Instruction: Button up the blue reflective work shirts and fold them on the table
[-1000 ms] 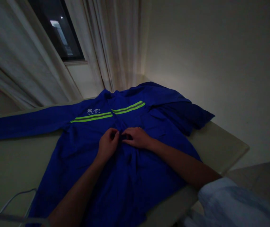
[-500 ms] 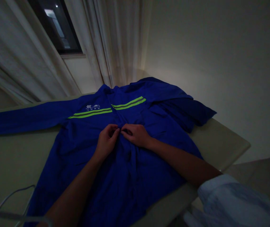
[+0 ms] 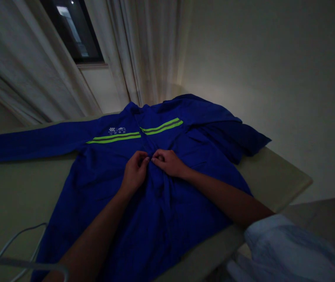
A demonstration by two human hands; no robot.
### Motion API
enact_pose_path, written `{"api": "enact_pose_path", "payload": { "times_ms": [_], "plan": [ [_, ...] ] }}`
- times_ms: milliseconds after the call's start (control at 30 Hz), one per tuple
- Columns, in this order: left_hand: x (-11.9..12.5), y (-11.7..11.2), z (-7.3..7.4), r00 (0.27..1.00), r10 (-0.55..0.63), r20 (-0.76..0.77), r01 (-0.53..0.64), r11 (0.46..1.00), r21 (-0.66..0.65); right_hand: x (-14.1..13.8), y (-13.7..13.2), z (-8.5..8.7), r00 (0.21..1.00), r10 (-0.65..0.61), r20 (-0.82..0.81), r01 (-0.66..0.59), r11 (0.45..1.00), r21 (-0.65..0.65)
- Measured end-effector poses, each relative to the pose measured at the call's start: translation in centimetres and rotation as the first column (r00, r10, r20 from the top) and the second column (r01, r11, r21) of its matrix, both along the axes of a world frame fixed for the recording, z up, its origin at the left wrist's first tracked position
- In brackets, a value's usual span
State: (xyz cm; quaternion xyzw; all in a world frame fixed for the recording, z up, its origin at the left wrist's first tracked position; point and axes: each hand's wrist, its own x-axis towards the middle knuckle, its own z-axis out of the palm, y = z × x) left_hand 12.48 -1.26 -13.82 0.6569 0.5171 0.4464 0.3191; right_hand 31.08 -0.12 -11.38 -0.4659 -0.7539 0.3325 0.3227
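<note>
A blue jacket (image 3: 102, 184) with two yellow-green chest stripes (image 3: 117, 138) lies face up and spread out on a pale table (image 3: 11, 192). One sleeve (image 3: 26, 141) stretches to the left; the other is bunched at the right. My left hand (image 3: 134, 172) and my right hand (image 3: 169, 162) meet at the jacket's centre front, just below the stripes. Both have their fingers curled and pinched on the front edges of the fabric. What lies between the fingertips is too dark to make out.
A pale cable (image 3: 14, 250) loops over the table's near left corner. Light curtains (image 3: 143, 51) and a dark window (image 3: 73, 31) stand behind the table; a bare wall (image 3: 273, 78) is at the right. The table's right edge (image 3: 290, 188) drops to the floor.
Both hands have slid a little up the jacket's front toward the stripes, staying pinched together on the fabric. The view has shifted slightly.
</note>
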Motion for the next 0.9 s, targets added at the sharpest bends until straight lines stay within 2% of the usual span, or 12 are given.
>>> {"api": "enact_pose_path", "payload": {
  "times_ms": [233,433,567,633,767,833,900],
  "plan": [
    [0.1,-0.4,0.3,1.0,0.023,0.011,-0.023,1.0,-0.008,0.1,0.2,0.5,1.0,-0.004,0.004,0.005,0.998,-0.064],
    [0.1,-0.3,0.6,1.0,0.006,0.02,-0.006,1.0,-0.012,0.1,0.3,0.0,0.996,-0.087,-0.008,0.086,0.992,-0.096],
    [0.1,-0.3,1.0,0.999,-0.032,-0.004,0.032,0.999,-0.01,0.1,-0.1,-0.6,0.993,-0.121,-0.012,0.121,0.992,-0.026],
    [0.2,-0.3,1.0,1.0,-0.028,0.009,0.028,1.0,-0.009,0.4,-0.2,-0.4,0.996,-0.085,-0.026,0.085,0.996,-0.006],
    [0.4,0.0,0.9,0.999,0.044,-0.019,-0.046,0.995,-0.09,0.8,1.0,1.3,0.997,-0.023,-0.067,0.028,0.996,0.08],
    [0.5,0.3,1.0,0.997,0.063,-0.052,-0.07,0.987,-0.143,0.5,2.5,2.4,0.999,-0.034,-0.004,0.034,0.984,0.176],
    [0.5,0.7,1.3,0.994,0.089,-0.066,-0.099,0.979,-0.177,-0.4,4.3,2.9,0.987,-0.027,0.156,-0.012,0.97,0.242]
  ]
}}
